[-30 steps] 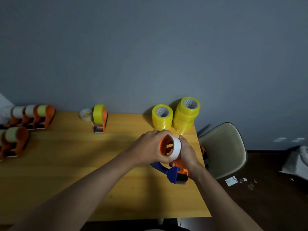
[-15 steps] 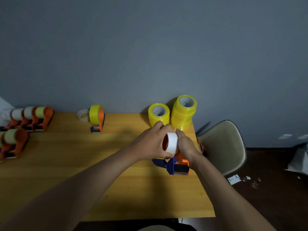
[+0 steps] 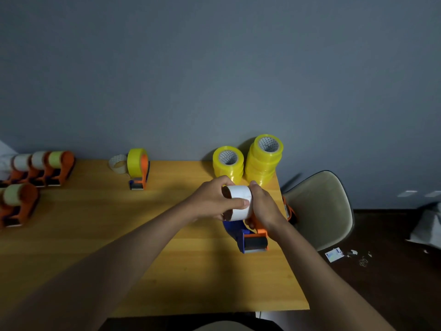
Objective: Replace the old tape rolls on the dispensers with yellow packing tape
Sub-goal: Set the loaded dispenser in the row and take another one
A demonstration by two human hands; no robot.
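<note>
White, nearly spent tape roll (image 3: 239,202) gripped by left hand (image 3: 213,202); right hand (image 3: 263,206) clasping orange-blue dispenser (image 3: 253,237).

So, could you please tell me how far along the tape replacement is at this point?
Done: one dispenser at the back already carries yellow tape, with an old roll lying beside it. In hand: both hands, left and right, grip the white roll over the blue-and-orange dispenser. Left: four dispensers at the table's left edge hold pale rolls; yellow stacks wait.
</note>
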